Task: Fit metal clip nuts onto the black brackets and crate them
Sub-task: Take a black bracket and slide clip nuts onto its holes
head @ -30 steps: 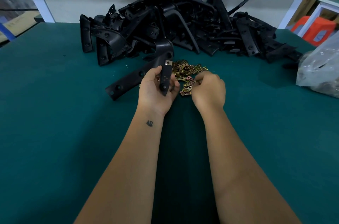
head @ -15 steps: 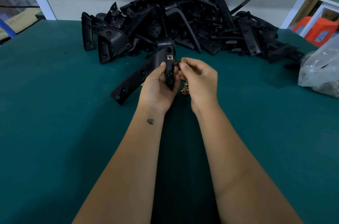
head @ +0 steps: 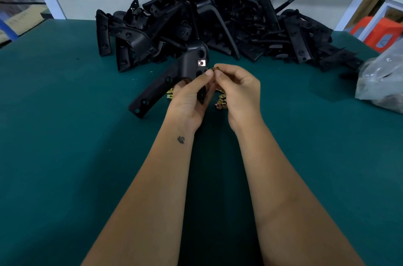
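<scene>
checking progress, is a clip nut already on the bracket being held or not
On. A silver clip nut sits on the black bracket gripped by the left hand; the right hand pinches another nut.

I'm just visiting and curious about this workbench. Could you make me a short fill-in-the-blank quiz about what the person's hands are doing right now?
1. The left hand grips a black ____.
2. The right hand pinches a small metal ____ at its fingertips.
3. One silver clip nut is already fitted on the held bracket, near its ____.
4. The loose clip nuts lie on a ____ table top.

Missing words: bracket; clip nut; bend; green
</scene>
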### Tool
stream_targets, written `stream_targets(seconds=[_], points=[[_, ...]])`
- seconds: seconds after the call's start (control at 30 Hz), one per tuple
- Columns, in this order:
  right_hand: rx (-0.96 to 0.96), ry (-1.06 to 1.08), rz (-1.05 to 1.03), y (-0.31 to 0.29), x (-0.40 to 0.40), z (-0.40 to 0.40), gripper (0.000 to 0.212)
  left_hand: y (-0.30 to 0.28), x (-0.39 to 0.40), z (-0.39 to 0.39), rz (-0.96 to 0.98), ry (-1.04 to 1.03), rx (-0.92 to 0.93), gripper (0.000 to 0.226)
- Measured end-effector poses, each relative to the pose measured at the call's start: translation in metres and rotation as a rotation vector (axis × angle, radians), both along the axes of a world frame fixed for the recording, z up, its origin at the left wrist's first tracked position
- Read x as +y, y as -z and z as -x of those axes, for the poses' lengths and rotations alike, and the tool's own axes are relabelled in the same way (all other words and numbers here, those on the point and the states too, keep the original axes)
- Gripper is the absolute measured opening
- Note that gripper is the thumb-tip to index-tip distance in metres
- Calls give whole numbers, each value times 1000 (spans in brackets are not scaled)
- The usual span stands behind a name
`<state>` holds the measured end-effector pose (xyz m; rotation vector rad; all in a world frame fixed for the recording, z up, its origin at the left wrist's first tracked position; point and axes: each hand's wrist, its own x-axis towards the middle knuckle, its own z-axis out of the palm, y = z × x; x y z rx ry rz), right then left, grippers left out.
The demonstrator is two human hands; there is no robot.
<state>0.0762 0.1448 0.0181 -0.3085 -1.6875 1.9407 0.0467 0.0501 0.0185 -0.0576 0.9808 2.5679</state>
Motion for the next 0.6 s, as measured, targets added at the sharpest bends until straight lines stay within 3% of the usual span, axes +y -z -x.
stream_targets(seconds=[0.6], points=[[-18, -11, -42, 2, 1, 3, 11, 2, 0, 3, -10, -93, -35, 59]])
